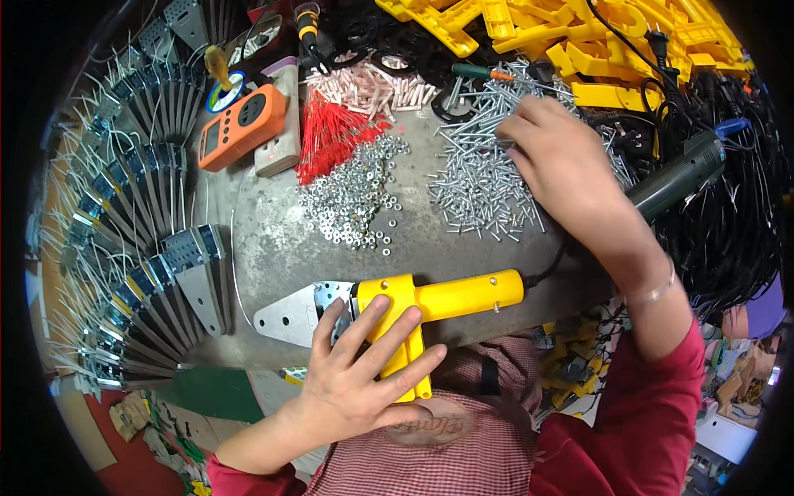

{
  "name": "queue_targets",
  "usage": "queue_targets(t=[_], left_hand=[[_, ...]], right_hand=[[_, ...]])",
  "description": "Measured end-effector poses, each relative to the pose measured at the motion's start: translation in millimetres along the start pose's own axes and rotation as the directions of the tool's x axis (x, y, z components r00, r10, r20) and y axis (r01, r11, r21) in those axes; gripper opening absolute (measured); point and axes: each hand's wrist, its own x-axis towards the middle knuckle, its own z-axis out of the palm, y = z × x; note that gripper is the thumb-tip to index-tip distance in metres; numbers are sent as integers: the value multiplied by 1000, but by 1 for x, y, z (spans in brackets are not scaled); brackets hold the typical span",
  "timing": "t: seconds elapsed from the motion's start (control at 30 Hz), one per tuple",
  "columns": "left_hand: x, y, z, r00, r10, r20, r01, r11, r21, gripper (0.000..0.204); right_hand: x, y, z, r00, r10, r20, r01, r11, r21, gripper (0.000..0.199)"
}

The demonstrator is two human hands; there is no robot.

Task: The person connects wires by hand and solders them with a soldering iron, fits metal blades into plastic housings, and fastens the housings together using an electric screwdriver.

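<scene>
A yellow-handled plastic-pipe welder point(471, 296) lies on the metal worktop point(265, 227), its pointed grey metal plate toward the left. My left hand point(356, 380) rests over its yellow housing with fingers spread; it is not wrapped round the tool. To the far right, my right hand point(558, 153) reaches into a heap of silver screws point(480, 178). Its fingers are bent together at the heap, and whatever they pinch is hidden. A green-and-orange screwdriver point(481, 73) lies on the far side of the screws.
Nuts point(351, 198), red indicator wires point(327, 136) and pale sleeves point(372, 89) are heaped mid-table. An orange meter point(242, 126) stands left of them. Metal plate assemblies point(165, 298) fan along the left edge. Yellow housings point(595, 41), a dark heat gun point(682, 176) and black cables point(728, 231) crowd the right.
</scene>
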Motion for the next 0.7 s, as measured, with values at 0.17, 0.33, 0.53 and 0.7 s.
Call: queue_targets(t=[0.17, 0.33, 0.53, 0.7], left_hand=[[6, -6, -5, 999, 15, -52, -16, 999, -32, 72], [13, -13, -14, 945, 14, -327, -59, 990, -128, 40], [73, 1, -27, 984, -37, -176, 11, 989, -146, 57], [111, 18, 5, 994, 57, -94, -51, 997, 63, 42]], right_hand=[[17, 13, 29, 965, -66, 254, 152, 930, -334, 20], [16, 39, 20, 994, 95, 47, -93, 995, -29, 19], [22, 21, -8, 918, 397, -2, -343, 796, 499, 24], [4, -35, -51, 882, 471, 31, -370, 649, 664, 14]])
